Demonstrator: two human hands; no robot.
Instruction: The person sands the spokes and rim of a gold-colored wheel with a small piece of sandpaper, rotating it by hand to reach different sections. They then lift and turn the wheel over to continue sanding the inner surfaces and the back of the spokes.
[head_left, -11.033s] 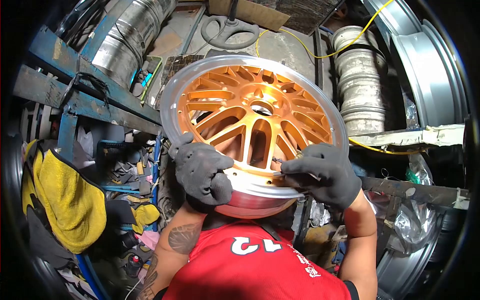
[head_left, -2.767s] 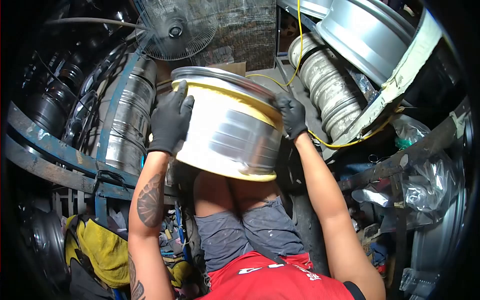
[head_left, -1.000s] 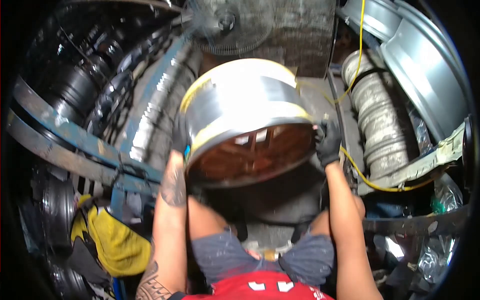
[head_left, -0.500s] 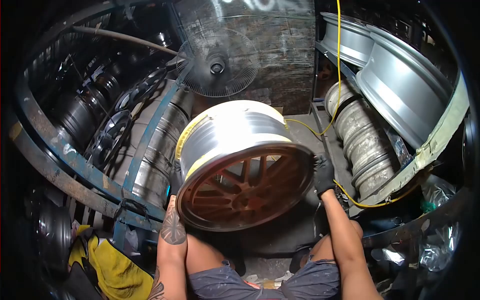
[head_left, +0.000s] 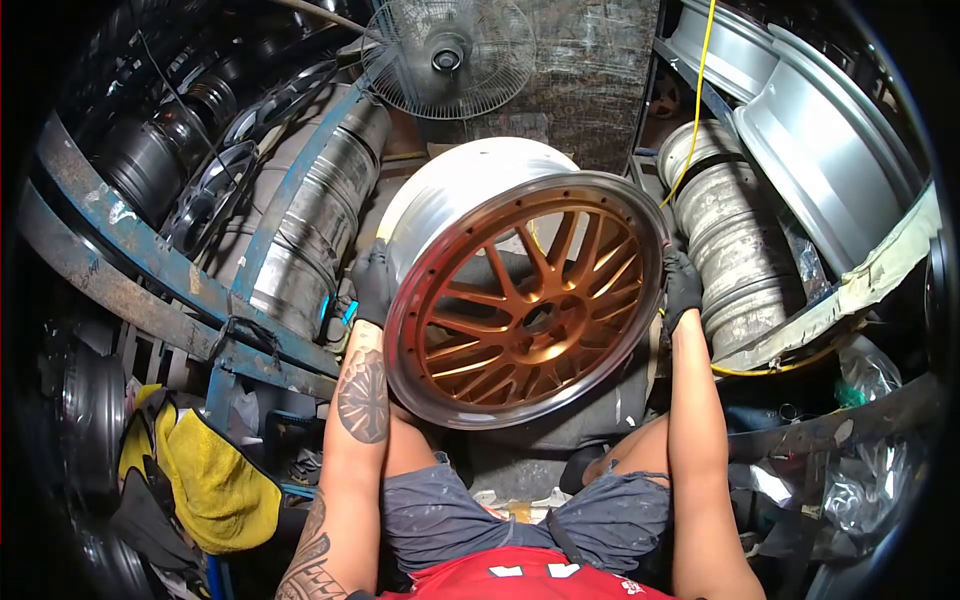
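A wheel rim [head_left: 548,352] with bronze mesh spokes, a shiny outer lip and a bare silver barrel is tilted in front of me, its face turned up toward me. My left hand [head_left: 372,287], in a black glove, grips its left side by the barrel; the fingertips are partly hidden. On the opposite side, my right hand [head_left: 682,282], also gloved in black, has its fingers curled at the lip's right edge. Between my knees and the far wall, the rim fills the space over a dark grey surface.
Silver rims [head_left: 835,125] rest on the right rack, above a row of dull rims [head_left: 735,235]. More rims [head_left: 315,215] line the left behind a blue metal frame [head_left: 270,230]. A fan [head_left: 447,60] stands ahead. A yellow cable [head_left: 703,75] hangs at right; a yellow cloth [head_left: 215,480] drapes at left.
The rim's face has tipped up and turned more toward me, its right side rising. Both hands have moved with it. My view has tilted down, showing a red shirt.
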